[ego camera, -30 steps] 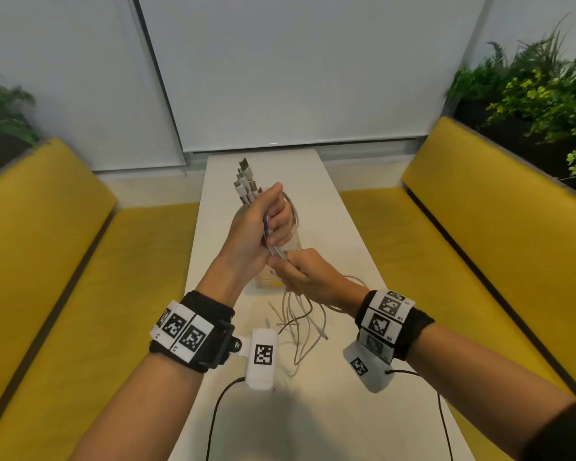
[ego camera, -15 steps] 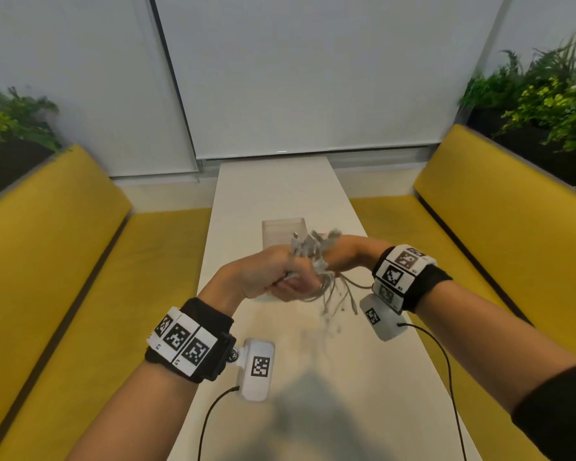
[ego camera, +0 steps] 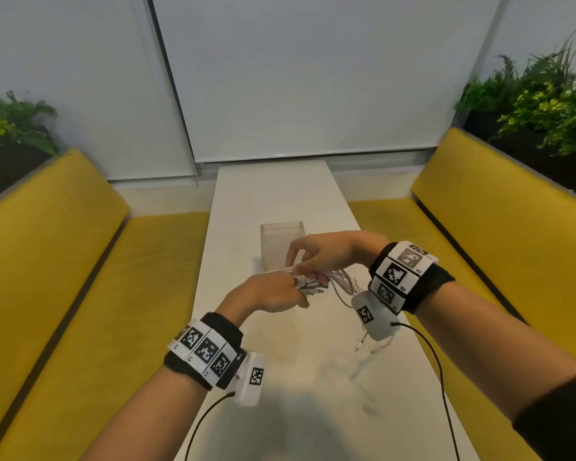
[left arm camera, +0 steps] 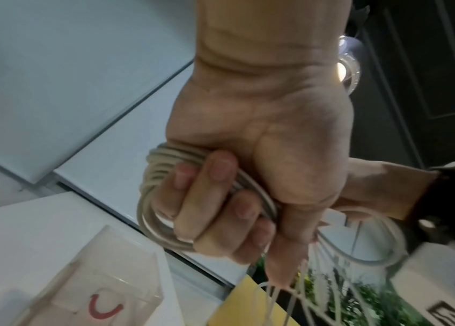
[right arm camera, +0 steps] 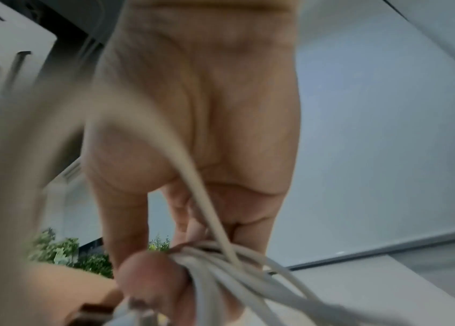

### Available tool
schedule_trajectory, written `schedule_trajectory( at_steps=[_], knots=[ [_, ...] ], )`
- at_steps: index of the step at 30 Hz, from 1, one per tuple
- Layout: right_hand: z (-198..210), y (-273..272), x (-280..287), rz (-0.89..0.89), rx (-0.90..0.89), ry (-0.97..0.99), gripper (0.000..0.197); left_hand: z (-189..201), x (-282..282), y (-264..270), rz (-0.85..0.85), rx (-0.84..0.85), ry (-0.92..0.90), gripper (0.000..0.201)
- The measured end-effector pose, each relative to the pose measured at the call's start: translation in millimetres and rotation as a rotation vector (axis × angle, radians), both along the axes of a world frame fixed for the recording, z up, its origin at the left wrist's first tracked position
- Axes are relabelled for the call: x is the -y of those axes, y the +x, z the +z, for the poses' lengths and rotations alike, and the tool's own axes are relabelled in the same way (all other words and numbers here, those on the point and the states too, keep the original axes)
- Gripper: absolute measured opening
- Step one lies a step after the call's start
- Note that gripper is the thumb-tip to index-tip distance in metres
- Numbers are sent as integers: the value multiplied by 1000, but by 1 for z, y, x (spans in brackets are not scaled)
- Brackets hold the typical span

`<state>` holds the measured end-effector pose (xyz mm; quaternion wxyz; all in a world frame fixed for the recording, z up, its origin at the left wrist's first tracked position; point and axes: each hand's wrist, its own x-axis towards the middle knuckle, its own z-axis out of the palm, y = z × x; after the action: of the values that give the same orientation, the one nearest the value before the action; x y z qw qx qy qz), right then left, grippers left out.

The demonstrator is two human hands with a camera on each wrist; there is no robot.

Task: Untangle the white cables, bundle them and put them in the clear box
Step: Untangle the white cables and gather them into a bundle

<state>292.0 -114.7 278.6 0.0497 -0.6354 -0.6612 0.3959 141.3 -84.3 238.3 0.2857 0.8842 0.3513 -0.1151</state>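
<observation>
My left hand [ego camera: 276, 294] grips a bunch of white cables [ego camera: 341, 282] low over the table, just in front of the clear box [ego camera: 281, 241]. In the left wrist view its fingers [left arm camera: 215, 167] are curled round several coiled turns of the white cables [left arm camera: 154, 167]. My right hand [ego camera: 320, 256] reaches in from the right and pinches a strand beside the plug ends. Loops [right arm camera: 248, 275] trail from it in the right wrist view. Loose ends hang down to the table under my right wrist.
The clear box [left arm camera: 95, 275] stands upright on the narrow white table [ego camera: 273, 194] and shows a red U-shaped mark. Yellow benches [ego camera: 54, 261] run along both sides. Plants [ego camera: 539, 101] stand behind them, and a white blind covers the far wall.
The bunch was held upright with plugs pointing up. Both hands have come down and turned it sideways in front of the box. My right hand moved from below the left to its right.
</observation>
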Motion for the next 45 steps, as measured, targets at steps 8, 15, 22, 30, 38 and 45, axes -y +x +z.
schedule_trajectory(
  at_steps=[8,15,22,30,38,45],
  knots=[
    [2,-9,1,15,278,295,21,-23,-16,10,189,61,317,33],
    [-11,-18,7,-23,347,607,18,-17,-21,13,351,289,231,23],
    [-38,-10,12,112,578,1112,9,-13,-24,13,522,600,-220,27],
    [-53,-2,16,-56,304,1346,26,-2,-14,0,337,916,-701,12],
    [-60,-20,21,-394,-155,1045,28,-16,-23,4,467,1145,-884,59],
    [-91,-48,26,-332,-406,676,23,-6,-26,10,708,1271,-666,44]
  ],
)
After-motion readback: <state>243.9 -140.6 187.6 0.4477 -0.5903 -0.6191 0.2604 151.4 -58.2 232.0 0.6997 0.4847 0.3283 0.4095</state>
